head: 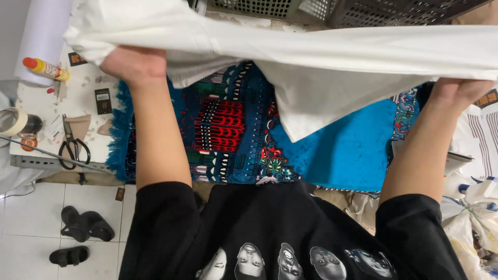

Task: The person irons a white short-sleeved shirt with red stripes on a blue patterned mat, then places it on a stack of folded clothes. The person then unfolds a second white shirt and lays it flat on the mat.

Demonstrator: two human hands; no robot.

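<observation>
— Looking at the white cloth (pixel 321 57): how is it?
— Plain, creased, stretched above the blue patterned blanket (pixel 342 150), one corner drooping.
— Hands?
— Left hand (pixel 136 63) and right hand (pixel 459 91) both grip its edge.

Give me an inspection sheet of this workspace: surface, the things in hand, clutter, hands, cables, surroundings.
Surface: worktable with a chipped white top, mostly covered by a blue patterned fringed cloth.
Things in hand: white fabric garment, held up and stretched above the cloth.
Clutter: black-handled scissors, orange-capped yellow bottle, roll of tape, small black device, white roll.
Hands: left hand and right hand each grip the garment's edge, fingers hidden in the fabric.
Cables: thin line crossing the table's left edge.
Surroundings: white tiled floor with black sandals; perforated crates behind; bags at right.
</observation>
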